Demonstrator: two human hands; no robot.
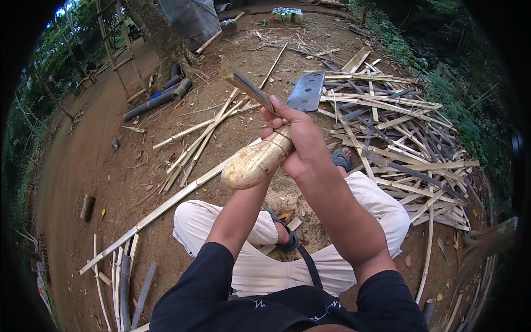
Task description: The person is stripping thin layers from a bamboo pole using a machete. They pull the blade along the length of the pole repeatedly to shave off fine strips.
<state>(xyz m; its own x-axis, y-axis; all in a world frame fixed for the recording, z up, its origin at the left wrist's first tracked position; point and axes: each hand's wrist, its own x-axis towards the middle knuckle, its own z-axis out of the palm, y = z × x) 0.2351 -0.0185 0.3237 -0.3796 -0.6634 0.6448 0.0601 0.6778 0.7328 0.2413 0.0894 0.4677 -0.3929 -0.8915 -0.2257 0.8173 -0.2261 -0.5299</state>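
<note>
My right hand (301, 138) is closed around the banded wooden handle (249, 166) of a knife. Its rounded butt points down and to the left. Past the hand a broad grey blade with holes (307, 91) slants upward; my hand covers where it joins the handle. A short bamboo strip (248, 83) sticks up to the left from between my hands, with my right thumb against it. Behind the handle, my left hand (267, 123) is mostly hidden. It appears closed at the strip's lower end, with only some fingers showing there.
I sit on brown soil with shavings (310, 221) between my legs. A large heap of split bamboo (404, 144) is at the right. Long strips (182, 193) lie at the left, and dark bamboo tubes (157, 102) rest near a tree trunk (152, 33).
</note>
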